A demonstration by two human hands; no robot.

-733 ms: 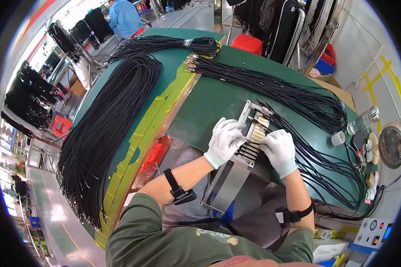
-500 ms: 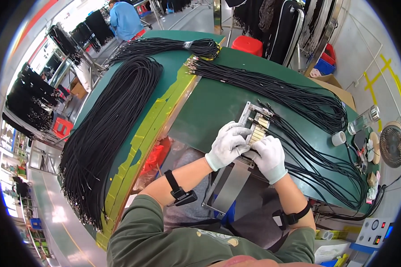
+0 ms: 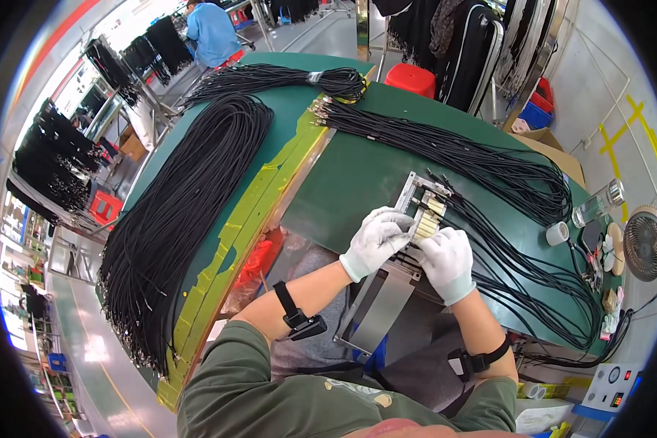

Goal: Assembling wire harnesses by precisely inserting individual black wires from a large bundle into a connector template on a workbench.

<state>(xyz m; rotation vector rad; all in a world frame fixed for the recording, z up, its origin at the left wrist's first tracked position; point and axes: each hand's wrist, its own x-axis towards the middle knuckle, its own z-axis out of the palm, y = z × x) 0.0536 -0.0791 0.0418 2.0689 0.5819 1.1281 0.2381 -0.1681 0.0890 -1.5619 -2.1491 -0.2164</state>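
Both my hands wear white gloves and work at the near end of a metal fixture (image 3: 404, 196) at the table's edge. Cream-coloured blocks (image 3: 428, 219) sit in a row in the fixture, with black cables (image 3: 489, 237) running off it to the right. My left hand (image 3: 376, 242) is at the fixture's left side, its thumb and fingers pinched together. My right hand (image 3: 447, 264) is closed at the right side, over the near cable ends. What either set of fingertips grips is hidden or too small to make out.
A large black cable bundle (image 3: 186, 190) lies left of a yellow-taped strip (image 3: 244, 230). Another bundle (image 3: 445, 146) lies beyond the fixture. A white cup (image 3: 557, 233), glass jar (image 3: 598, 203) and small fan (image 3: 642, 241) stand at right. A person in blue (image 3: 213, 35) sits far off.
The whole view has shifted slightly, so the scene sits a little further right and lower. Both hands stay at the fixture, their fingers still closed, with only slight finger movement.
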